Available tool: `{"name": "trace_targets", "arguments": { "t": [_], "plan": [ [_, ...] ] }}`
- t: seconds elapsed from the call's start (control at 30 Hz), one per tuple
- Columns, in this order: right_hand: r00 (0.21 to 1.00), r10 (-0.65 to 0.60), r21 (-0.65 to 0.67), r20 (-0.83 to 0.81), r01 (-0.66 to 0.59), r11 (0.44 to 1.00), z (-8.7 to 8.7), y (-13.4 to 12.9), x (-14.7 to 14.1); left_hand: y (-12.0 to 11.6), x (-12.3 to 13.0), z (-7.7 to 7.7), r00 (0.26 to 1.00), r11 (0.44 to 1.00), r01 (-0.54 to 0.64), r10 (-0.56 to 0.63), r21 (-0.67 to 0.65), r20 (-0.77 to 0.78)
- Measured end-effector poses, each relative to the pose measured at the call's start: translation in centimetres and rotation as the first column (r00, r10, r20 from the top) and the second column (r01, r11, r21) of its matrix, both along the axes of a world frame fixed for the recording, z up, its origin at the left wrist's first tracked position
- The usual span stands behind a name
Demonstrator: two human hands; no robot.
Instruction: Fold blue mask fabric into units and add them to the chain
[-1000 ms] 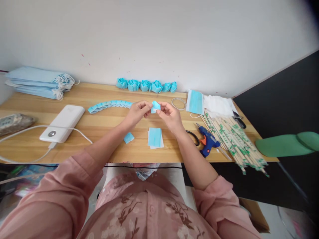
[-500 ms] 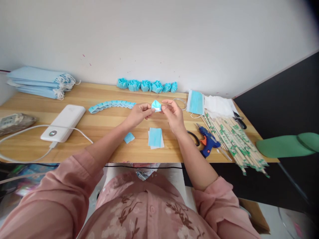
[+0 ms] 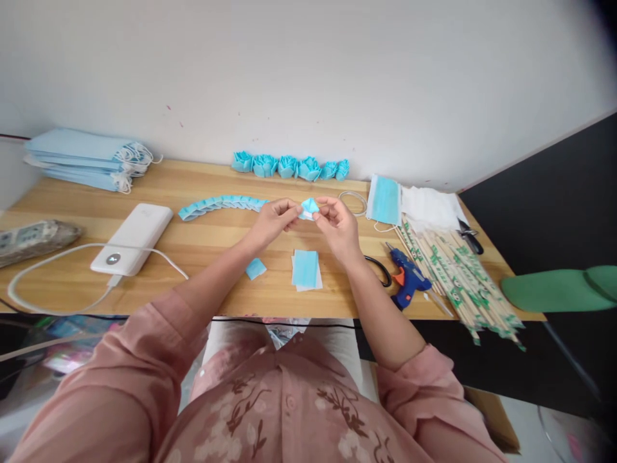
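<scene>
Narrow pinches on both sides: my left grip (image 3: 274, 220) and right grip (image 3: 341, 228) hold the folded blue fabric piece (image 3: 309, 206) between them, over the middle of the tabletop (image 3: 226, 235). Half a second ago its outline was house-shaped; now the blue peak looks more like a diamond above a white band, with the right thumb at its lower corner. I take that as the folding moving along, though the creases are too small to confirm. Blue fabric flowers (image 3: 288, 166) line the back edge; cut blue rectangles (image 3: 306, 269) lie near the front edge.
</scene>
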State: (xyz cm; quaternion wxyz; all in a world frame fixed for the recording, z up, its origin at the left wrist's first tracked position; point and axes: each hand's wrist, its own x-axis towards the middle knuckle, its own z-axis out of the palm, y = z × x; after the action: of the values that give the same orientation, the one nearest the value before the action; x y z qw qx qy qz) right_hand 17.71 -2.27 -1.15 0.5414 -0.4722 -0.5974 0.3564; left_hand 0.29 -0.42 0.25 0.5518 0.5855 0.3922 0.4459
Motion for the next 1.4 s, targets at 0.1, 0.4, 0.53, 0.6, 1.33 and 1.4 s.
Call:
{"name": "trace_targets", "arguments": {
  "t": [0.1, 0.4, 0.53, 0.6, 1.33, 1.4],
  "plan": [
    [1.000, 0.005, -0.009, 0.018, -0.005, 1.000, -0.22, -0.07, 0.01, 0.08, 0.09, -0.06, 1.000, 1.000, 0.017, -0.017, -0.006, -0.014],
    [0.998, 0.062, -0.063, -0.032, -0.064, 0.996, 0.08, -0.56, -0.02, 0.01, 0.05, -0.40, 0.990, 0.996, 0.082, -0.078, 0.031, -0.119],
    [0.999, 0.037, -0.075, -0.025, -0.039, 0.996, 0.08, -0.58, -0.11, -0.20, 0.01, -0.24, 0.981, 0.991, 0.124, -0.115, 0.050, -0.154],
    [1.000, 0.008, -0.059, -0.026, -0.010, 0.998, 0.18, -0.64, -0.06, -0.29, 0.01, -0.14, 0.979, 0.990, 0.135, -0.128, 0.039, -0.156],
    [0.998, 0.018, -0.051, -0.053, -0.021, 0.998, 0.37, -0.49, 0.15, 0.18, -0.37, -0.22, 0.996, 0.997, 0.062, -0.064, -0.038, -0.061],
    [0.998, 0.062, -0.075, -0.021, -0.063, 0.995, 0.31, -0.48, 0.10, 0.27, -0.37, -0.29, 0.998, 0.998, 0.046, -0.047, -0.047, -0.029]
  ]
}}
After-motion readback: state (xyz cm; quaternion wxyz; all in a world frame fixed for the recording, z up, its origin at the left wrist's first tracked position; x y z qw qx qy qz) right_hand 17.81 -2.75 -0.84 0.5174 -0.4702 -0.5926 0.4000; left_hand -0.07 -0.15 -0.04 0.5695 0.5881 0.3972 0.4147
